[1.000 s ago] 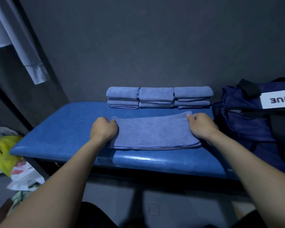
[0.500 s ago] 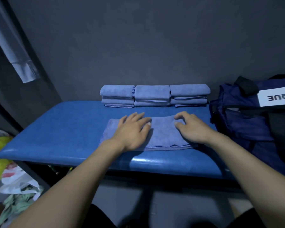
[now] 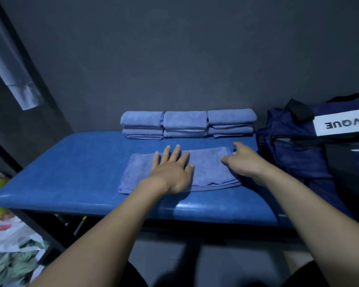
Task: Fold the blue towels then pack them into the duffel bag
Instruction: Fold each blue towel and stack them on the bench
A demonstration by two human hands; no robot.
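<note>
Centrally in the frame, the left hand [image 3: 171, 169] lies flat with fingers spread on the half-folded towel [image 3: 207, 168] on the bench [image 3: 71, 172]. Right hand [image 3: 244, 160] rests loosely open at the towel's right edge. Folded towels [image 3: 187, 124] sit behind; the duffel bag [image 3: 298, 154] stands at right.

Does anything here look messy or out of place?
Little stands out. The towel under the left hand lies slightly askew on the bench, and the stacked towels behind are neat. Plastic bags clutter the floor at left.
</note>
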